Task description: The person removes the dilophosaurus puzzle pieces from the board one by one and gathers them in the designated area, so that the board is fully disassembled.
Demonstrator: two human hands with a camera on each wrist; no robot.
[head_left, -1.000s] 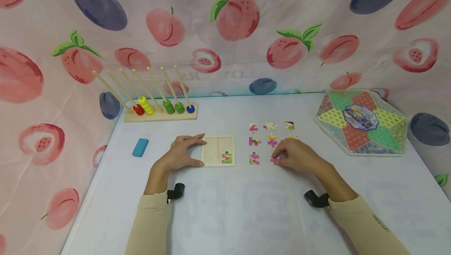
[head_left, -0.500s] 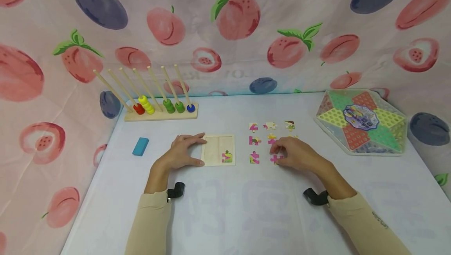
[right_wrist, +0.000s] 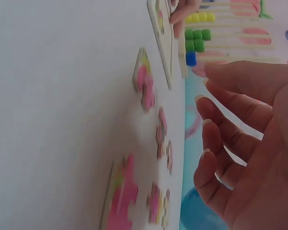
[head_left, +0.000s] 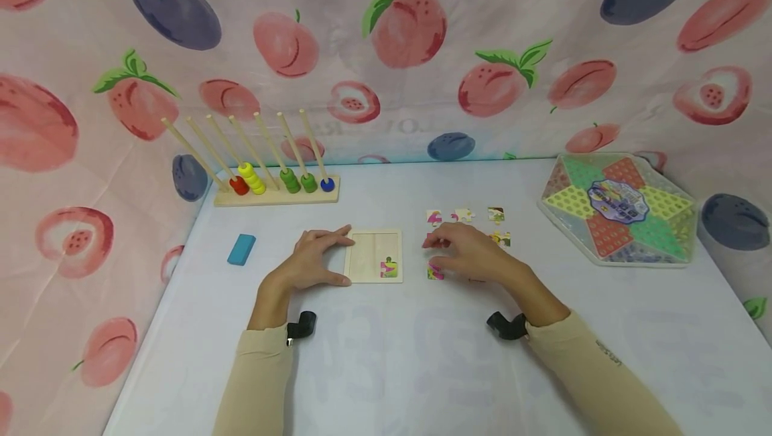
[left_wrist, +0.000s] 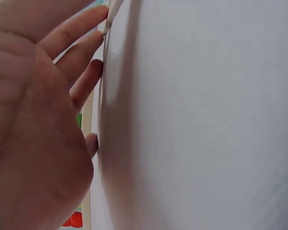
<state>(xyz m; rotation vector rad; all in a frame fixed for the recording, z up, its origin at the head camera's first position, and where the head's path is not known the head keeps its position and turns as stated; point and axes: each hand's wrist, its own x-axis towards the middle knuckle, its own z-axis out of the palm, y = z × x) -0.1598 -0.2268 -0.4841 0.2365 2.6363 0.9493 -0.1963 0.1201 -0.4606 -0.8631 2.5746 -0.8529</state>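
Observation:
My left hand (head_left: pixel 306 260) lies at the left side of a small square wooden puzzle tray (head_left: pixel 399 248), fingertips and thumb touching its edge. One pink and green puzzle piece (head_left: pixel 389 267) sits in the tray's lower right corner. Over the loose pieces, my right hand (head_left: pixel 473 252) hovers with relaxed fingers and nothing between them. Its thumb is just above the lower left piece (head_left: pixel 434 273), which appears apart from the hand in the right wrist view as a pink piece (right_wrist: pixel 144 79). Some middle and lower pieces are partly or fully hidden under this hand.
Further loose pieces lie behind my right hand, among them a dark-topped piece (head_left: pixel 496 214). A wooden bead rack (head_left: pixel 277 199) stands back left, with a blue block (head_left: pixel 241 249) in front. A hexagonal board game box (head_left: pixel 618 209) lies back right.
My right hand has left the lower middle puzzle piece and moved left over the left column of pieces, with its fingers parted. My left hand stays at the tray.

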